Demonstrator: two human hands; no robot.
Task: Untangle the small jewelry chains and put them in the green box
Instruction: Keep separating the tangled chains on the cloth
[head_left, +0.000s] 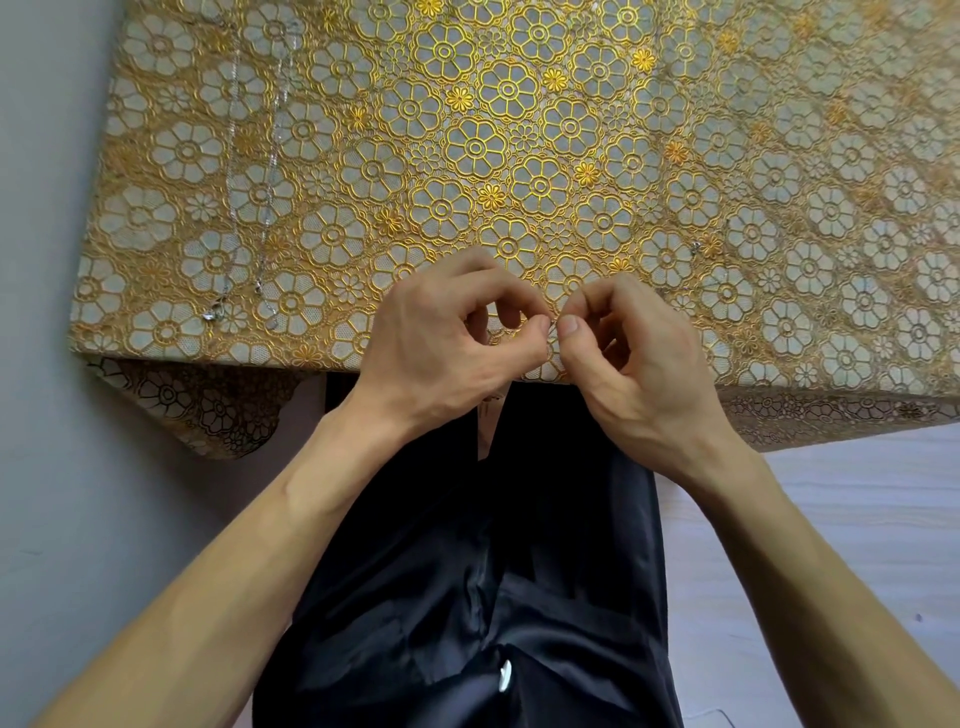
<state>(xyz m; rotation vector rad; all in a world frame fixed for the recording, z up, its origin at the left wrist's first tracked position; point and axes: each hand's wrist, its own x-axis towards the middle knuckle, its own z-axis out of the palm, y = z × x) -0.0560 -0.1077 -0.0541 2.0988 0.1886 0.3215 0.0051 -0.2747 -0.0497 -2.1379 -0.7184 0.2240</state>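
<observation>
My left hand (457, 343) and my right hand (628, 353) meet at the table's near edge, thumb and fingertips pinched together over a very fine chain (555, 332) that barely shows between them. A thin strand seems to run right from my right hand toward a small silver piece (696, 246). Two straightened silver chains lie side by side on the left of the table: one (228, 171) ends in a clasp near the front edge, the other (275, 156) lies just to its right. No green box is in view.
The table (519, 130) is covered by a gold floral lace cloth (779, 208) that hangs over the front edge. A grey wall borders the left side. My dark trousers fill the space below the hands, and pale floor lies to the right.
</observation>
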